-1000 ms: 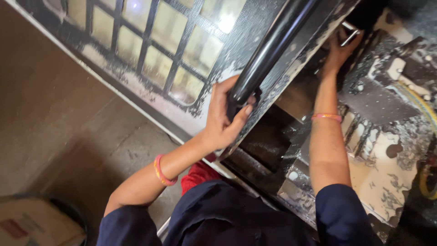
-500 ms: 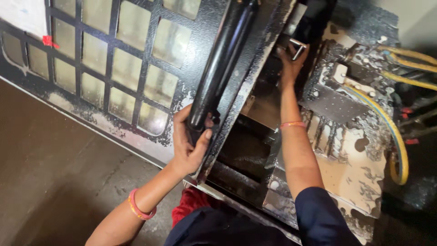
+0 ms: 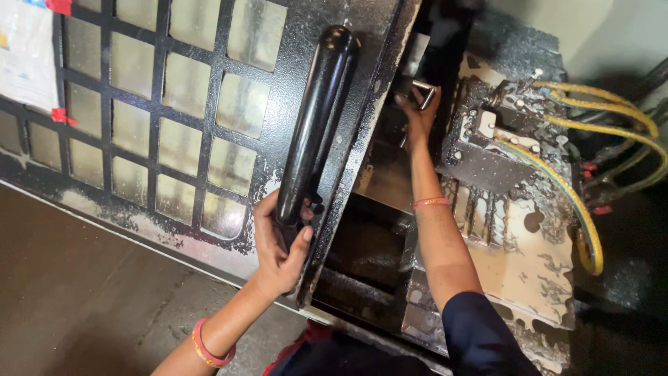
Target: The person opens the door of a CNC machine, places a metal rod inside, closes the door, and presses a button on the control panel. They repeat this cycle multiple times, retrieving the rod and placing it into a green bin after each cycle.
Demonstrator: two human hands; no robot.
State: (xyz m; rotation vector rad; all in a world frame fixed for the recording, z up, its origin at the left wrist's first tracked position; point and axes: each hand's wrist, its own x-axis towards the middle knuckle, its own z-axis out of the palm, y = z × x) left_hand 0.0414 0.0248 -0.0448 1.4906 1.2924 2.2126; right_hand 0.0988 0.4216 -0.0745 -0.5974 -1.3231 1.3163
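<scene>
Door handle (image 3: 316, 125), black and tubular, sits gripped in your left hand (image 3: 278, 247); your right hand (image 3: 415, 115) grasps a metal part (image 3: 423, 90) inside the machine.

Long glossy metal door handle (image 3: 316, 125): black.
Gridded metal door (image 3: 160, 118): black frame, pale yellowed panes, white-speckled edge.
Curved hoses (image 3: 577, 195) at 3 o'clock: yellow.
Thin bangle (image 3: 431, 202): orange-pink.
</scene>
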